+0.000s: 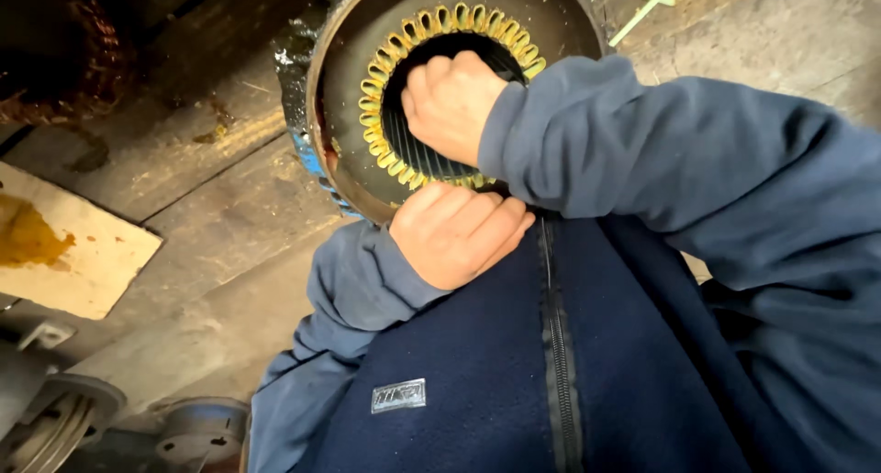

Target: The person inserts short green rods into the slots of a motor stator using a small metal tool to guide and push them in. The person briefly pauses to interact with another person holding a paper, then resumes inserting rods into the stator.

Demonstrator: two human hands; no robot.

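Reaching into the stator (341,88), the right hand (451,101) is a closed fist inside its bore, ringed by yellow windings (385,65); what it grips is hidden. The left hand (459,234) rests curled against the near rim. The stator stands on a worn wooden tabletop (220,207), beside cardboard (69,244).

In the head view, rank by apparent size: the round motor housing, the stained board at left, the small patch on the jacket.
1. round motor housing
2. stained board
3. patch, far the smallest, though nearest the camera.
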